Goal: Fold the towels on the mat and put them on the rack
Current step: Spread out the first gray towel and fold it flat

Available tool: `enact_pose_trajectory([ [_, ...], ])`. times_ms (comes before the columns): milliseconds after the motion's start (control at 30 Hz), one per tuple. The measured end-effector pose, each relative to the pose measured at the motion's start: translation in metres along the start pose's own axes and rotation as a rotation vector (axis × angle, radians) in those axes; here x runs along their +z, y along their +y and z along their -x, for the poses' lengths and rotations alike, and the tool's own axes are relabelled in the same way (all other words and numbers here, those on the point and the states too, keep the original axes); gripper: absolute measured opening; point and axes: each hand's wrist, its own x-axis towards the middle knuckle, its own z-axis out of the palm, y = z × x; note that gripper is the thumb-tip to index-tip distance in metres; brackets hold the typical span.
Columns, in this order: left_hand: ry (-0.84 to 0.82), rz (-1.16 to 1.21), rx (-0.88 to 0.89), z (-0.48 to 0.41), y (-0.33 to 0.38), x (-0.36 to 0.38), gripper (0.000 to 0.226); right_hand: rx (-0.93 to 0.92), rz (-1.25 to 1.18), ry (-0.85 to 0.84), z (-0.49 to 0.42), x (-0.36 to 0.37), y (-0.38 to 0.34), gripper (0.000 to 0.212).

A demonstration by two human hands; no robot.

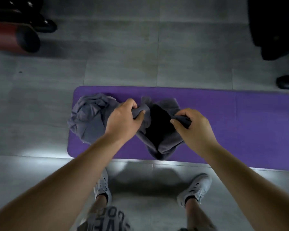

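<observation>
Got the left hand (pixel 123 120) fisted round one bunched edge of the dark grey towel (pixel 158 130) and the right hand (pixel 193 125) pinching the opposite edge, spreading it open over the purple mat (pixel 232 124). Also seeing a second grey towel (pixel 88 115) crumpled at the mat's left end, just beside. Can't really read the big lettering on the shorts (pixel 107 220), too blurry, maybe "VE".

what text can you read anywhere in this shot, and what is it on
"OO": large letters on the printed garment at the bottom edge; blurred, the rest of the word unreadable.
"VE": the line beneath on the same garment, cut off and blurred.
No text shows on the purple mat, the held dark towel, the crumpled grey towel or the white shoes.
</observation>
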Motion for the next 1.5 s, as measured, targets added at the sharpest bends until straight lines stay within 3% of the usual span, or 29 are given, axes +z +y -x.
enact_pose_trajectory([
  [300,-0.010,0.002,-0.156,-0.008,0.085,0.185,0.025,-0.020,0.304,0.021,-0.032,-0.090,0.196,0.020],
  [567,-0.073,0.041,-0.074,-0.028,0.094,0.315,0.025,0.090,0.583,0.072,-0.056,-0.104,0.367,0.022],
  [733,-0.269,-0.157,-0.139,-0.037,0.043,0.415,0.035,0.228,0.526,-0.027,-0.075,-0.059,0.477,0.022],
  [867,-0.483,-0.250,-0.170,-0.041,0.011,0.488,0.022,0.322,0.400,-0.101,-0.091,-0.028,0.539,0.013],
  [933,-0.617,-0.280,-0.213,-0.042,0.000,0.511,0.022,0.396,0.329,-0.149,-0.097,-0.022,0.559,0.010],
  [1000,-0.632,-0.340,-0.226,-0.045,-0.005,0.528,0.031,0.464,0.317,-0.226,-0.105,-0.020,0.576,0.024],
  [1067,-0.504,-0.432,-0.157,-0.050,-0.006,0.539,0.033,0.523,0.308,-0.265,-0.111,-0.019,0.589,0.037],
  [1133,-0.373,-0.456,-0.038,-0.057,-0.001,0.548,0.036,0.630,0.124,-0.214,-0.119,-0.017,0.601,0.055],
  [1200,-0.347,-0.401,0.015,-0.069,0.003,0.553,0.040,0.729,-0.080,-0.159,-0.128,-0.016,0.604,0.070],
  [1367,-0.445,-0.383,-0.016,-0.082,0.009,0.563,0.044,0.784,-0.123,-0.103,-0.159,0.002,0.619,0.057],
  [1500,-0.415,-0.211,0.106,-0.082,0.021,0.580,0.041,0.533,0.005,-0.037,-0.178,0.008,0.623,0.031],
])
